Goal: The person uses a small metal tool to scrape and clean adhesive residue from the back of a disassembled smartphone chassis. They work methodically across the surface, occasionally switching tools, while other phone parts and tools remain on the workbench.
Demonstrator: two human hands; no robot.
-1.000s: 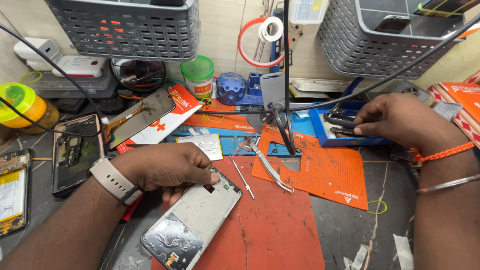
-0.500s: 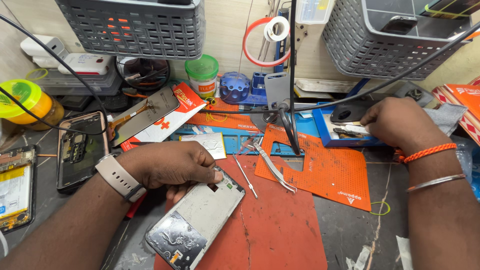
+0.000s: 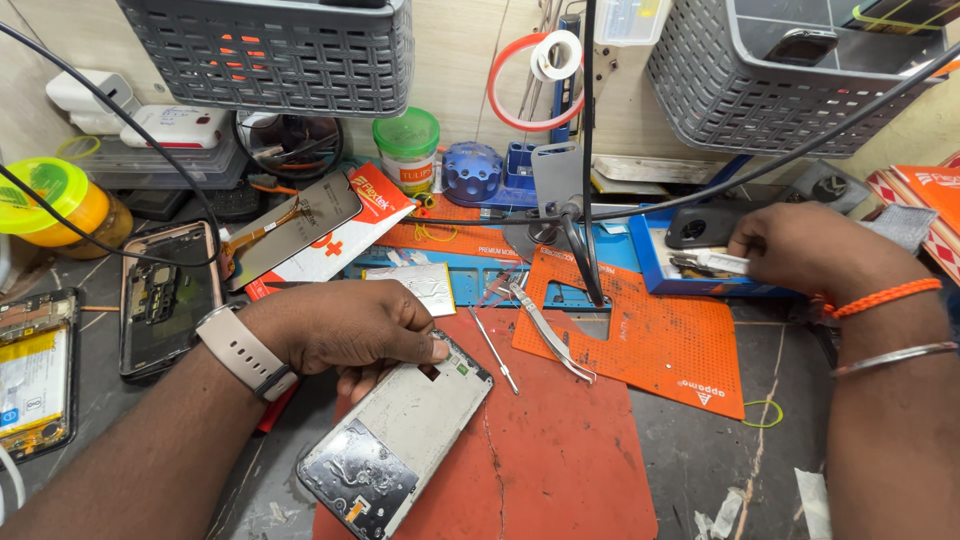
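Observation:
My left hand (image 3: 350,325) rests on the upper end of an opened phone frame (image 3: 395,435) that lies slanted on a red mat (image 3: 560,460), fingers curled over its top edge. My right hand (image 3: 800,250) is at the right, over a blue tray (image 3: 655,265), pinching a small white tool (image 3: 722,262) between thumb and fingers. A wristwatch is on the left wrist, an orange cord and a metal bangle on the right.
Metal tweezers (image 3: 545,330) and a thin screwdriver (image 3: 495,350) lie between the hands by an orange perforated mat (image 3: 660,350). Other opened phones (image 3: 165,300) lie at left. Grey baskets (image 3: 270,40) hang above, a black cable (image 3: 585,150) drops through the middle, jars at the back.
My right hand has drawn a small white tool up out of the blue tray. The left hand has stayed on the phone frame. The view has shifted slightly.

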